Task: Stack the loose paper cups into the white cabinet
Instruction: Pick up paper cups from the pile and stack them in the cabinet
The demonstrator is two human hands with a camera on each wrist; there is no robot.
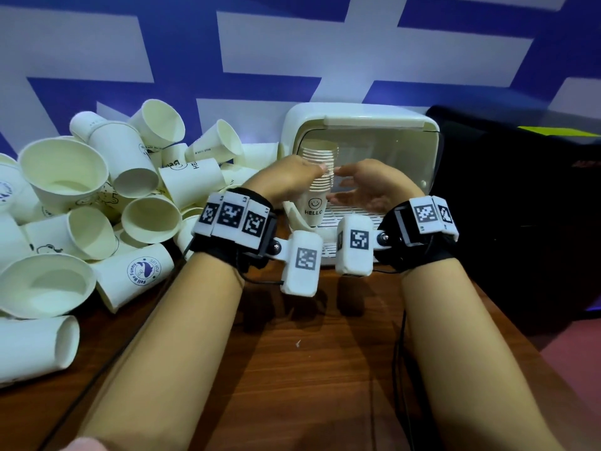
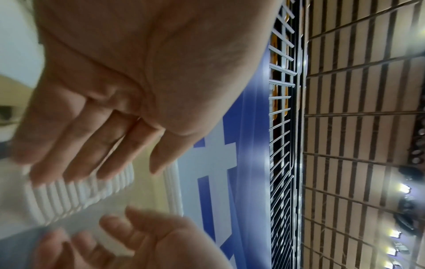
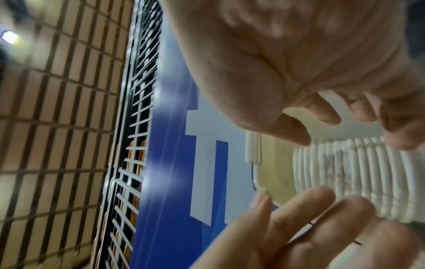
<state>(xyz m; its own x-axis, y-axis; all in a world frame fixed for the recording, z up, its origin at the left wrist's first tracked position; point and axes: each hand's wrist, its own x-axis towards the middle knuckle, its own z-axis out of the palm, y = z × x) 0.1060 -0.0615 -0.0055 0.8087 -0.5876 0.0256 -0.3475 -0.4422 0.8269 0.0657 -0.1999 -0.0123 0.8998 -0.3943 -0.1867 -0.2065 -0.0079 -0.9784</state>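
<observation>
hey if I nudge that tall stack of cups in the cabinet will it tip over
Probably, if pushed near the top: the cup stack is tall with a narrow base. It is paper, so likely light and easily shifted. The nested rims suggest it would move as one piece.

Cream paper cups (image 1: 81, 203) with blue and black prints were heaped left; the cabinet (image 1: 361, 125) was white, the wall (image 1: 292, 43) blue-and-white, the table (image 1: 309, 369) brown woodgrain.

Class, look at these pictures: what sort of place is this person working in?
Probably a staged indoor work area rather than a home: a wooden table against a blue-and-white wall, heaped paper cups beside a white cabinet, and a slatted ceiling with spotlights.
</observation>
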